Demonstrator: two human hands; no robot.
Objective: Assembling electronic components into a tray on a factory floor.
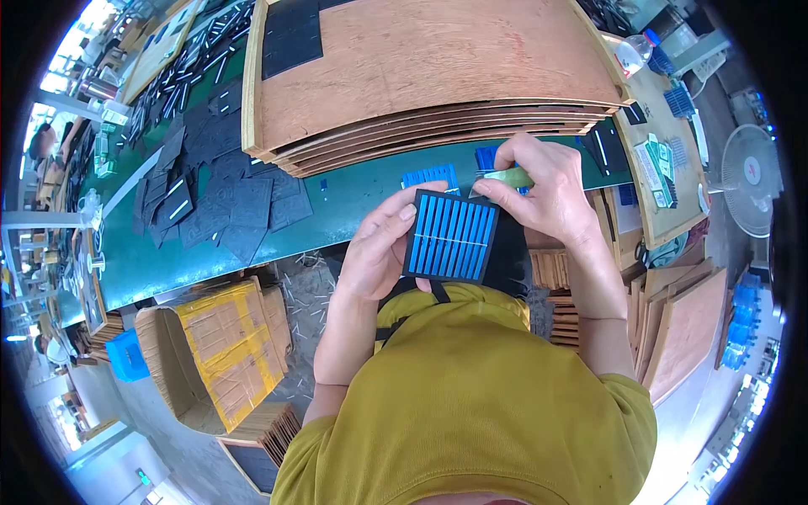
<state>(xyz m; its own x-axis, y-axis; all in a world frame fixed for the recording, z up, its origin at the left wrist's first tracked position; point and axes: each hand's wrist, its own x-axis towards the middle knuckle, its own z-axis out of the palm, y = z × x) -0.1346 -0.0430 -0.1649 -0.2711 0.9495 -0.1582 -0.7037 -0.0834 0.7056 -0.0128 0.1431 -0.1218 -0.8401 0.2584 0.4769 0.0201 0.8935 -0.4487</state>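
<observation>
My left hand [376, 246] is closed on the left edge of a square black panel [451, 236] with rows of blue strips, split by a thin pale line across the middle. The panel is tilted up in front of my chest. Above its upper right corner, my right hand [549, 189] grips a small green-handled tool [510, 177] with a thin tip; its exact kind is not clear. That tip is close to the panel's top edge, but I cannot tell if they touch. Just behind lie blue slotted pieces [431, 178] on the green bench [337, 206].
Stacked wooden trays [438, 67] stand at the back of the bench. Black square sheets [231, 202] are heaped to the left. A taped cardboard box [220, 358] stands on the floor at lower left; wooden boards [686, 328] lean at right, below a white fan [749, 172].
</observation>
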